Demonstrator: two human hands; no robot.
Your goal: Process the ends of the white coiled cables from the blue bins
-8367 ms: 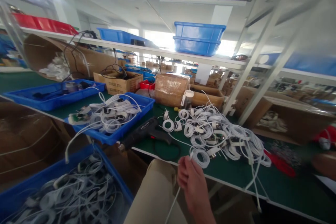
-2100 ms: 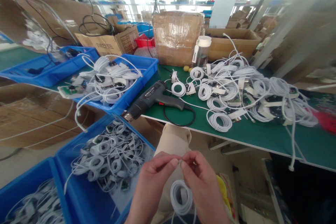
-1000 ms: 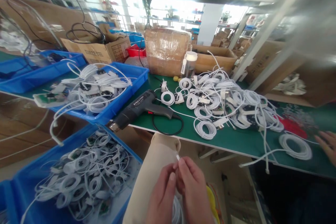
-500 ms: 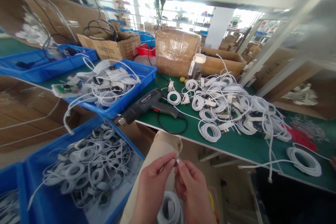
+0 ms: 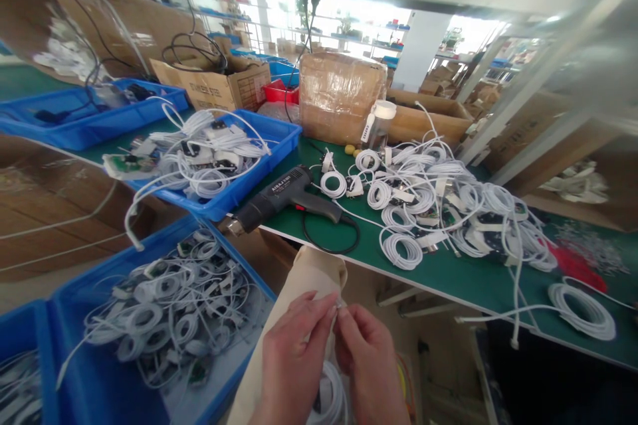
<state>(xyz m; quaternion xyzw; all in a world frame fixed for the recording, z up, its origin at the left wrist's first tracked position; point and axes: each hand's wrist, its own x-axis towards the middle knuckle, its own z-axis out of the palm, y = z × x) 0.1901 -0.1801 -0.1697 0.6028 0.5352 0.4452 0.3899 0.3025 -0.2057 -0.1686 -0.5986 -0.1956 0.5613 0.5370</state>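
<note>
My left hand (image 5: pixel 300 352) and my right hand (image 5: pixel 369 355) meet above my lap, thumbs and fingertips pinched together. Between them is a small whitish cable end (image 5: pixel 339 304), mostly covered by the fingers, so its exact shape is hidden. A coil of white cable (image 5: pixel 333 402) lies just below and between the hands, partly behind them. Beyond, on the green bench, rests a black heat gun (image 5: pixel 279 199), its nozzle pointing left over the bench edge.
White cable coils (image 5: pixel 423 192) with plugs and circuit boards are heaped on the green bench (image 5: pixel 329 226). A blue tray (image 5: pixel 279 146) holds more, as does a large blue bin (image 5: pixel 80 372) at lower left. A clear jar (image 5: pixel 379 125) stands near a wrapped carton (image 5: pixel 341 96).
My left fingers have closed further over the small cable end, so less of it shows. Both hands stay in nearly the same place, and the view has shifted slightly.
</note>
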